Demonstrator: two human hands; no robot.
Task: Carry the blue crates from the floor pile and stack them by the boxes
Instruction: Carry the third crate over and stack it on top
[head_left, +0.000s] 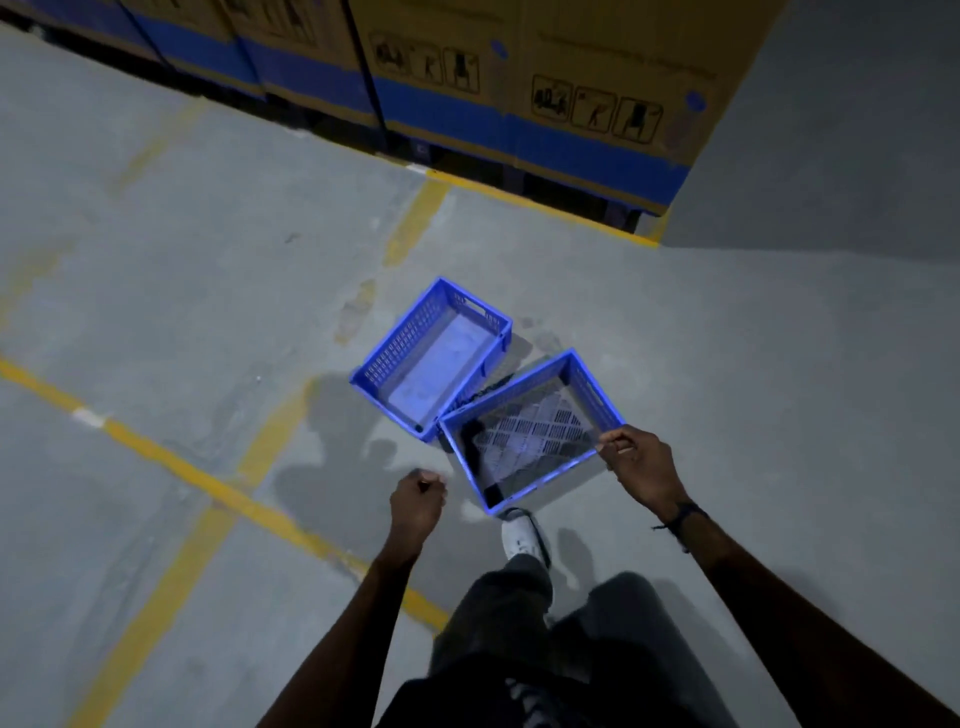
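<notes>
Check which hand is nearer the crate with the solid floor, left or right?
Left, narrowly. The left hand, a fist holding nothing, is just below the solid-floor crate. The right hand grips the mesh-bottom crate beside it.

Blue crates (431, 358); tan boxes (613, 88), blue band; yellow floor lines (171, 462)

Both arms reach out from the bottom of the frame toward the middle. The left hand (418, 496) is curled into a loose fist, with nothing in it. It hangs just left of the middle, lower than the right one. The right hand (636, 467) is on the right side. Its fingers and thumb pinch the rim of a blue crate (530, 431). A dark band goes around the right wrist. Two legs in dark trousers show at the bottom.
</notes>
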